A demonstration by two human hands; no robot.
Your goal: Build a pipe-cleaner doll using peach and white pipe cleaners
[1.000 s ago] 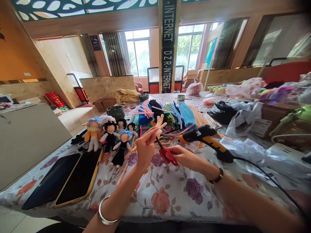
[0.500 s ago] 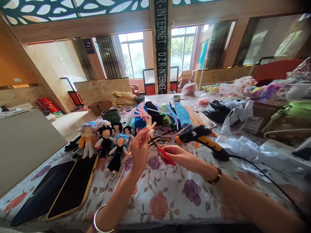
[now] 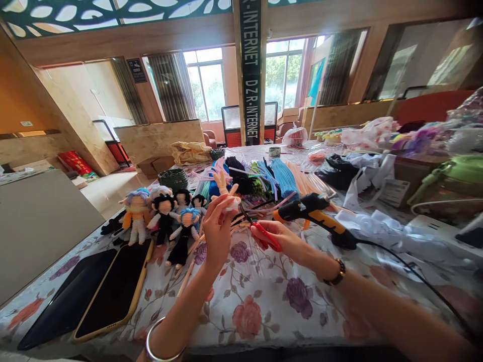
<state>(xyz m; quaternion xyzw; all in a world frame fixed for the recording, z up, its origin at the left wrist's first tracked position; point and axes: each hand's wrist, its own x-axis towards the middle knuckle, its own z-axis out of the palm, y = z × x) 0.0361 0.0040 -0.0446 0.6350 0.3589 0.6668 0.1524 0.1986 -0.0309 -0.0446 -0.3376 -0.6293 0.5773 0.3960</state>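
My left hand (image 3: 217, 226) is raised over the table, its fingertips pinched on a small cream pipe-cleaner figure (image 3: 225, 193) with thin limbs sticking up. My right hand (image 3: 281, 240) is closed round red-handled scissors (image 3: 264, 234), whose dark blades point up and left at the base of the figure. Both hands hover above the floral tablecloth (image 3: 260, 306). A silver bangle is on my left wrist and a dark bracelet on my right.
A yellow and black glue gun (image 3: 317, 216) lies just right of my hands, its cord trailing right. Several small dolls (image 3: 162, 216) stand to the left, beside two phones (image 3: 109, 296). Bundles of pipe cleaners (image 3: 264, 178) lie behind. Bags and boxes crowd the right side.
My left hand has turned the cream figure so its limbs stand higher. The scissors have shifted slightly right and up, their blades still at the figure's base. The view dropped slightly since the first frame.
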